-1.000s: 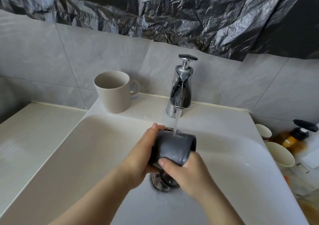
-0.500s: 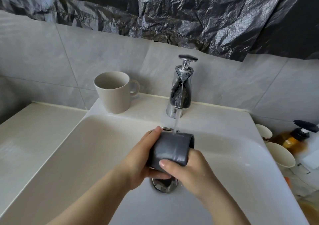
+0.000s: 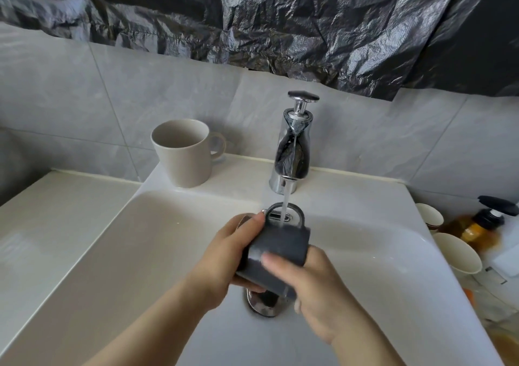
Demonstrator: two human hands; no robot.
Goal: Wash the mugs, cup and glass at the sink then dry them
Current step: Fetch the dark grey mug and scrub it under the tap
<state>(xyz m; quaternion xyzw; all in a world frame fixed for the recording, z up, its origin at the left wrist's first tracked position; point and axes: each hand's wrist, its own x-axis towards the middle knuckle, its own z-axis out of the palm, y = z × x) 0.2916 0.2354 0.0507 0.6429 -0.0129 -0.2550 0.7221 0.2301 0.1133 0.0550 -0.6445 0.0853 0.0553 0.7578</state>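
Head view, sink filling the lower frame. At centre, a dark grey mug was held on its side above the drain, directly under the chrome tap. Its handle was turned uppermost, towards the tap, so that the stream fell through the loop onto the mug wall and ran off into the basin. Which end was the mouth could not be told.

The left hand gripped the mug's lower-left end, its fingers wrapped over the top edge. The right hand cupped the mug from the right, thumb laid across the wall; its other digits were hidden beneath. Both hands were therefore closed on the mug. This two-handed hold probably served to steady a wet, slippery piece and allow rubbing under the flow. The step was judged to be rinsing, with drying yet to come.

A beige mug stood upright on the sink's back ledge, left of the tap and well clear of the water, either waiting or done. Two pale cups sat at the right edge of the frame, just beside the sink, next to an amber pump bottle. A pale counter adjoined the sink at lower left. Crumpled black plastic sheet covered the wall along the top of the frame. No glass or drying cloth was visible.
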